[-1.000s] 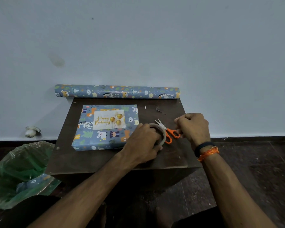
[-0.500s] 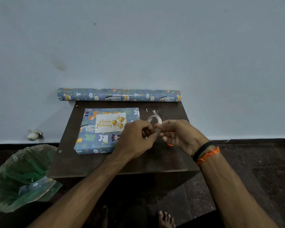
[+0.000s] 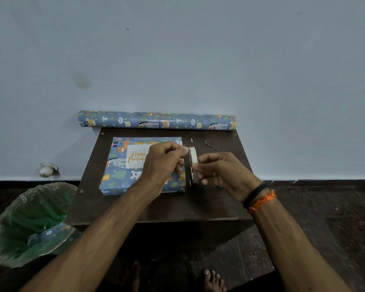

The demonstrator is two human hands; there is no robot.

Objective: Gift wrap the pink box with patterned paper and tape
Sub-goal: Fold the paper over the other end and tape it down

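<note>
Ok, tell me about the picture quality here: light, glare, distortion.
Head view: dim, with the floor and the brown table nearly black; a faint glare streak runs along the wrapping paper roll; the wide-angle lens bows the wall's base line and stretches the forearms; the tape roll, held between left hand and right hand, stays fairly sharp.

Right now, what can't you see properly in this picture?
- Head view: the card on the wrapped box is partly hidden by the left hand.
- Tape roll: its loose end is too small to see.
- Right hand hides the table beneath.
</note>
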